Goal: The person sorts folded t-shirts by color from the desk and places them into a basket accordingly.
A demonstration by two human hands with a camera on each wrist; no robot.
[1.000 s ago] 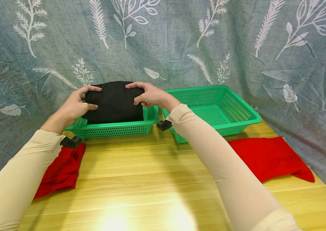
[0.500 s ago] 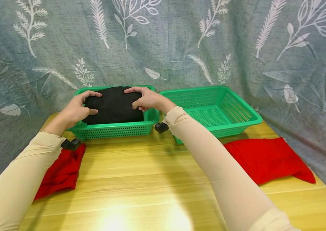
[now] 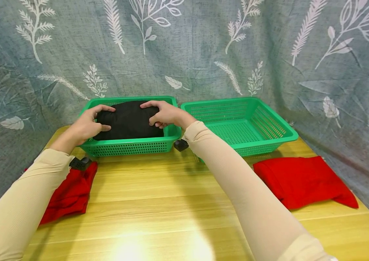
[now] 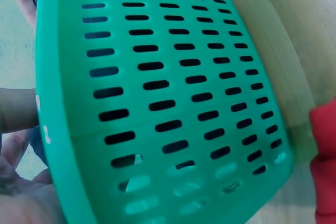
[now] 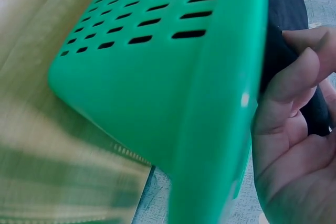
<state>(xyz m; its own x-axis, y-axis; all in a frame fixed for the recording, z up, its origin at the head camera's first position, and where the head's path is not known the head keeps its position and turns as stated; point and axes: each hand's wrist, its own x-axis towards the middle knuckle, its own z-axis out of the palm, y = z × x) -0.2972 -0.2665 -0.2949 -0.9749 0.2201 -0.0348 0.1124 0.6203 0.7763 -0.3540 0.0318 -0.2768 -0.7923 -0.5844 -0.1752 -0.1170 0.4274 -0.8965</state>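
Note:
A folded black cloth point(image 3: 128, 121) lies inside the left green plastic basket point(image 3: 128, 142), filling most of it. At its left end my left hand point(image 3: 87, 125) grips the cloth, thumb at the front and index finger on top. My right hand point(image 3: 168, 115) holds the right end the same way. In the right wrist view, the right hand point(image 5: 296, 145) has curled fingers with black fabric point(image 5: 315, 111) between them, beside the basket's rim point(image 5: 226, 103). The left wrist view mostly shows the basket's slotted wall point(image 4: 173, 87), which hides much of the left hand point(image 4: 21, 192).
A second green basket point(image 3: 269, 142) with nothing in it stands to the right. One red cloth point(image 3: 70, 195) lies at the table's left, partly under the left sleeve; another red cloth point(image 3: 305, 181) lies at the right. A patterned curtain point(image 3: 191, 47) hangs behind the wooden table point(image 3: 132, 203).
Both hands have lowered the black cloth deeper into the left basket, so its back rim now shows. The right hand has shifted slightly left and down.

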